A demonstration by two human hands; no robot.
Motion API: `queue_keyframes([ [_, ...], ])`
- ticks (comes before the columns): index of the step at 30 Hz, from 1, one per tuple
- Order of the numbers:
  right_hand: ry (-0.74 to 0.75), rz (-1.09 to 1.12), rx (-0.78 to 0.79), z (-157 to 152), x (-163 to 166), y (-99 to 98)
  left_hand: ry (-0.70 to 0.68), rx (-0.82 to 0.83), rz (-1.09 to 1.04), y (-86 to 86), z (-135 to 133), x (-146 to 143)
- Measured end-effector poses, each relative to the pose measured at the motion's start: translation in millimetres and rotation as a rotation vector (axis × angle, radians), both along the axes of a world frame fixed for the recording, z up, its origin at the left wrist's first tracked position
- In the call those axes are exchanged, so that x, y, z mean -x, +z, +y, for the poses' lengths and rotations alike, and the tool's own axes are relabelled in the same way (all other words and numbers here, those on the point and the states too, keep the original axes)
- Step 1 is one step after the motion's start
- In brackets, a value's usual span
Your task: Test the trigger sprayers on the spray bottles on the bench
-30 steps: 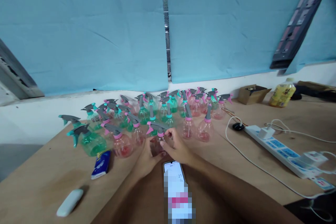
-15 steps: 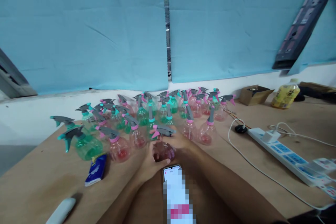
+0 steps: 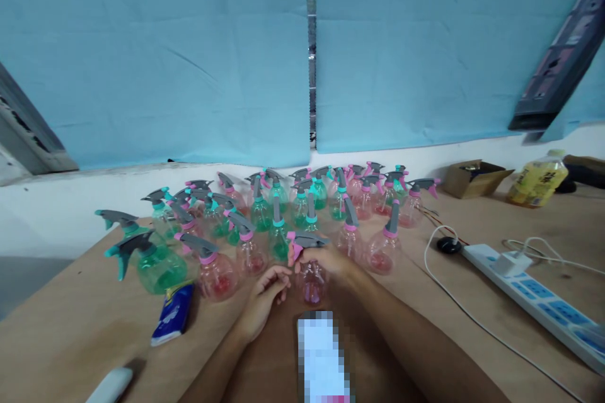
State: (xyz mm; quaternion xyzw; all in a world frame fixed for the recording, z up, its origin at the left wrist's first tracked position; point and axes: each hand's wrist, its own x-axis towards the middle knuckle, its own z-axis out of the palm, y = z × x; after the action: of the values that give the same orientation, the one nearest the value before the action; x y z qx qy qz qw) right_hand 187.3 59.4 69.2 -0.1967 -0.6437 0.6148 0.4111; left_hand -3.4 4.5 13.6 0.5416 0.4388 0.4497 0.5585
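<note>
My right hand (image 3: 321, 259) is wrapped round the neck of a clear pink spray bottle (image 3: 312, 286), just below its grey-and-pink trigger head. The bottle is upright in front of me. To its left, my left hand (image 3: 267, 296) is off the bottle, with loosely curled fingers apart and nothing in them. A phone (image 3: 321, 352) with a lit, pixelated screen lies right in front of the bottle. Behind both hands stand several more spray bottles, such as a green one (image 3: 161, 267) and a pink one (image 3: 217, 276) at the left, and another pink one (image 3: 382, 252) at the right.
A blue packet (image 3: 172, 315) and a white object (image 3: 111, 385) lie on the table at the left. On the right are a white power strip (image 3: 524, 289) with cables, a black round object (image 3: 448, 245), an open cardboard box (image 3: 475, 181) and a yellow-labelled bottle (image 3: 539, 181).
My left hand has let go of the pink spray bottle and moved slightly left. My right hand still grips its neck. The view has shifted a little.
</note>
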Motion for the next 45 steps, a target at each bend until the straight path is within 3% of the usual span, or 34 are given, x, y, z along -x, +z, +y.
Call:
queue_keyframes([
  [10, -0.044, -0.078, -0.065, 3, -11, -0.1, 0.024, 0.047, -0.024, 0.2, 1, -1],
  [15, -0.073, 0.013, -0.016, 1, -7, -2.2, 0.014, 0.054, -0.008, 0.5, 2, -1],
  [20, -0.070, -0.056, -0.021, 1, -9, -0.9, -0.022, 0.048, 0.032, 0.4, 2, -1],
  [28, -0.053, 0.012, 0.050, 2, -8, -4.2, -0.010, 0.100, -0.099, 1.3, 1, -2],
  [45, -0.101, -0.069, -0.036, 0, -7, -3.0, 0.005, 0.076, -0.010, 1.5, 1, -4],
])
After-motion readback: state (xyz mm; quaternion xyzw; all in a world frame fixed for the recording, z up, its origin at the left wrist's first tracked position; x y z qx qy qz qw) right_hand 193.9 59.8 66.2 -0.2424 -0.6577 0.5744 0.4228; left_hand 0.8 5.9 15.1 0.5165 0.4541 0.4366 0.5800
